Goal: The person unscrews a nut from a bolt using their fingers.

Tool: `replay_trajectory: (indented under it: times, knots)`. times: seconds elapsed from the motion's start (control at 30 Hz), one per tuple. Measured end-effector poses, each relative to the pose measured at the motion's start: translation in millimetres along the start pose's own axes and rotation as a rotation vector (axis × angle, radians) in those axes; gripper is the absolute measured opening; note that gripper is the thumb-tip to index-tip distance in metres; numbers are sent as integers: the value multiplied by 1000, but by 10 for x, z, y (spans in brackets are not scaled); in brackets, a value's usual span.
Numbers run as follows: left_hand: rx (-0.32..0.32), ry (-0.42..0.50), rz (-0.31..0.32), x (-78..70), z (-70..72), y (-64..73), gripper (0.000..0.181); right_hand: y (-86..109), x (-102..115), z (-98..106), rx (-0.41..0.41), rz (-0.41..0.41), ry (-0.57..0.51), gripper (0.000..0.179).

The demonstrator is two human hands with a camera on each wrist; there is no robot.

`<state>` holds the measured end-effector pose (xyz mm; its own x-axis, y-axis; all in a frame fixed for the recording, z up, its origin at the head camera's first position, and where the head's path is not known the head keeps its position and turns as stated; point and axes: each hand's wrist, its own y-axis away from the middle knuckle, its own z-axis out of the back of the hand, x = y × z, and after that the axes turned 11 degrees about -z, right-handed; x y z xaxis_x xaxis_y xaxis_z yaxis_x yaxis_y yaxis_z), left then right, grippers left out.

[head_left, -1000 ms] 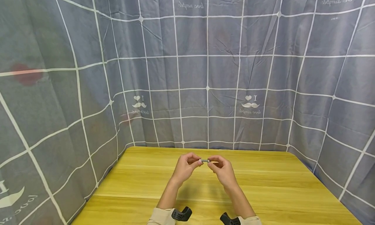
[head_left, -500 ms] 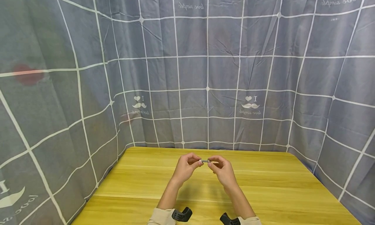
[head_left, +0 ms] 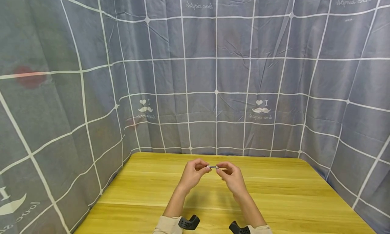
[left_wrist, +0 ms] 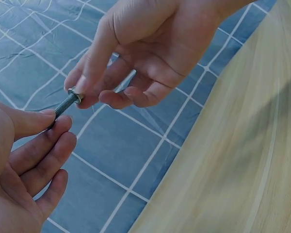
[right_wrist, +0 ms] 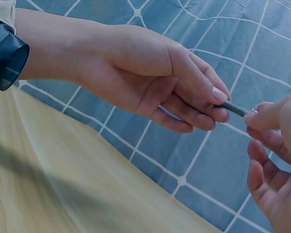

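A metal bolt (head_left: 213, 167) is held level between both hands, above the table. My left hand (head_left: 192, 174) pinches one end with thumb and fingertips, hiding that end. In the left wrist view the threaded shank of the bolt (left_wrist: 64, 106) shows between the hands, with a wider silver collar (left_wrist: 76, 95) at its far end. Whether this collar is a nut or the head, I cannot tell. The thumb and finger of my right hand (head_left: 233, 178) pinch that collar end. In the right wrist view the left hand (right_wrist: 150, 80) reaches across toward the right hand (right_wrist: 276, 141).
Below the hands lies a yellow wood-grain table (head_left: 146, 193). A grey curtain (head_left: 201, 75) with white grid lines surrounds its back and sides. Black devices (head_left: 189, 223) sit on both wrists by the light sleeves (head_left: 168, 225).
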<state>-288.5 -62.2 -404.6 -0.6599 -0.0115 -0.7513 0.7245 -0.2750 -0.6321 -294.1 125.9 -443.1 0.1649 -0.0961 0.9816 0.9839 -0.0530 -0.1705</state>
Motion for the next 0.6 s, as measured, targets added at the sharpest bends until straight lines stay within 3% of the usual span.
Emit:
replay_trajectory:
  times: [0.23, 0.4, 0.6]
  knots:
    - [2, -4, 0, 6, 12, 5, 11, -7, -1, -2, -23, -29, -4, 22]
    - [3, -3, 1, 1, 14, 5, 10, -1, 0, -1, -5, -7, -3, 15]
    - [0, -3, -1, -10, 21, 5, 11, 12, 10, -5, 12, 12, -17, 22]
